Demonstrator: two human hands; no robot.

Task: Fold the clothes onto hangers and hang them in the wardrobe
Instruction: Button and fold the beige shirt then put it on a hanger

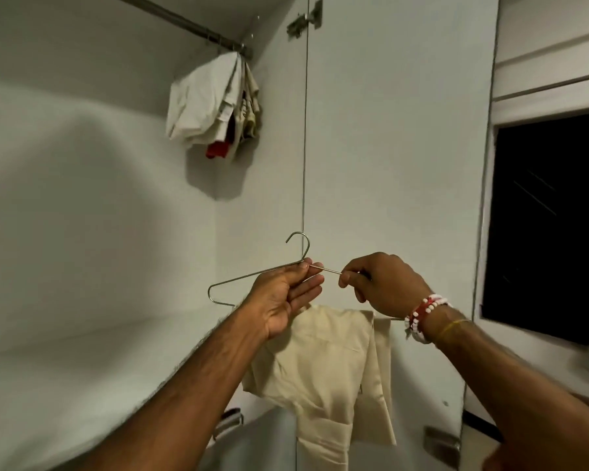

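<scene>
A thin metal hanger (252,275) is held up in front of the open wardrobe, hook upward. My left hand (286,294) pinches it just below the hook, the other fingers spread. My right hand (385,283) grips the hanger's right arm; a beaded bracelet sits on that wrist. A cream garment (330,368) is folded over the hanger's lower bar and hangs down below both hands. High at the back, the wardrobe rail (170,16) carries several hung clothes (215,103), white and beige with a bit of red.
The wardrobe's white back wall (82,198) fills the left. An open white door (398,147) with a hinge (305,20) stands behind the hands. A dark window (551,215) is at the right. Metal handles (442,443) show low down.
</scene>
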